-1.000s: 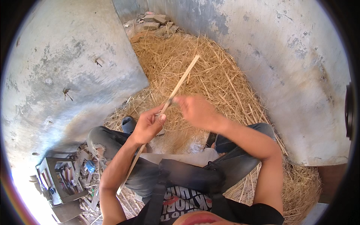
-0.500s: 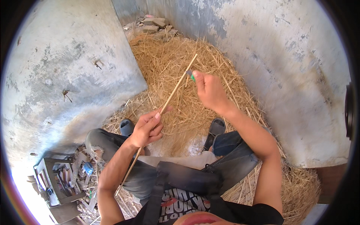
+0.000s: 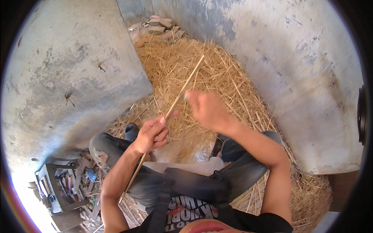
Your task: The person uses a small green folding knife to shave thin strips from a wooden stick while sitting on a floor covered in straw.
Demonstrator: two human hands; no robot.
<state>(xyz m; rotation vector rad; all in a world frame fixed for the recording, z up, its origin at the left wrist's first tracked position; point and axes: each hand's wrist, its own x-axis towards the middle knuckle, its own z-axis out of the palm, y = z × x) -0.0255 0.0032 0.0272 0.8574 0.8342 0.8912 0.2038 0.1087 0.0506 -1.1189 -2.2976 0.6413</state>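
A long, thin, pale stick (image 3: 192, 75), like split bamboo, slants up and to the right across the middle. My left hand (image 3: 150, 134) is closed round it, with the thumb on top, and its lower end runs down past my left forearm. To the right of the stick, my right hand (image 3: 211, 110) is closed and smeared by motion. At its fingertips shows a bit of a small green-handled knife (image 3: 186, 99), mostly hidden by the fingers. The blade lies close to the stick; I cannot tell whether it touches.
Straw-like shavings (image 3: 171, 66) cover the floor ahead, between a left wall panel (image 3: 77, 77) and a right wall (image 3: 295, 77) with peeling paint. Broken bricks (image 3: 159, 25) lie at the back. A dark open box (image 3: 66, 182) with scraps stands at lower left.
My right hand has moved down and toward me along the stick with the knife, from near its upper end. My left hand and the stick have stayed almost still.
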